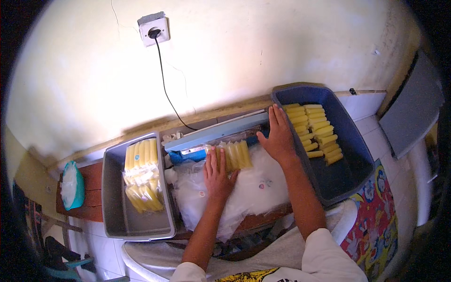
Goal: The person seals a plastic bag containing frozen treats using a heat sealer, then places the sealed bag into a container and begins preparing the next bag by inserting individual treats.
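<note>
My left hand (219, 181) lies flat over the left part of a clear plastic pack (243, 155) of yellow sticks, fingers stretched over it. Behind the pack, its upper edge meets a long blue impulse sealer (218, 131). My right hand (280, 142) rests on the right end of the sealer's arm, with fingers extended and the thumb spread. Clear plastic bags (262, 190) with small printed marks are heaped below both hands. Part of the pack is hidden by my left fingers.
A grey tub (139, 232) on the left holds filled packs (142, 155). The dark blue tub (352, 169) on the right holds loose yellow sticks (326, 135). A black cord (162, 70) runs from a wall socket. A turquoise basin (79, 190) stands far left.
</note>
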Motion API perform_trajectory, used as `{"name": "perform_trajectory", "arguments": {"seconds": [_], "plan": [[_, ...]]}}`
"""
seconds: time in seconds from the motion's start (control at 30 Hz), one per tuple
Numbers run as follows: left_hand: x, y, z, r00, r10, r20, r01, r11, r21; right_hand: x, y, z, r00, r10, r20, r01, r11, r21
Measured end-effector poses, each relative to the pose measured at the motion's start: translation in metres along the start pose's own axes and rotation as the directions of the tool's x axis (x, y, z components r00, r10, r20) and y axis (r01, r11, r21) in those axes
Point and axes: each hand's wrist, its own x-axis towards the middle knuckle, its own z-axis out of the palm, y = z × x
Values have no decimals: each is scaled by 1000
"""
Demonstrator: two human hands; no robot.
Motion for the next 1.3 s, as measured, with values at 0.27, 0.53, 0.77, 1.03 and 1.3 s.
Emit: {"name": "perform_trajectory", "arguments": {"seconds": [0.27,0.53,0.77,1.03,1.3], "plan": [[0,-3,4,1000,0,-13,0,1000,-8,3,-20,-24,977,-99,-189,122,986,116],[1,-8,9,998,23,-60,-28,996,-83,-48,-16,34,996,53,-67,-26,939,344],[7,-24,5,965,-172,-197,102,941,-323,-65,-31,58,938,161,307,-278,878,390],[23,-23,-7,953,-272,-130,202,897,-394,-68,-21,80,973,120,200,-184,920,345],[20,-6,-25,910,-415,-15,320,723,-613,-77,-23,57,951,141,276,-244,889,387]]}}
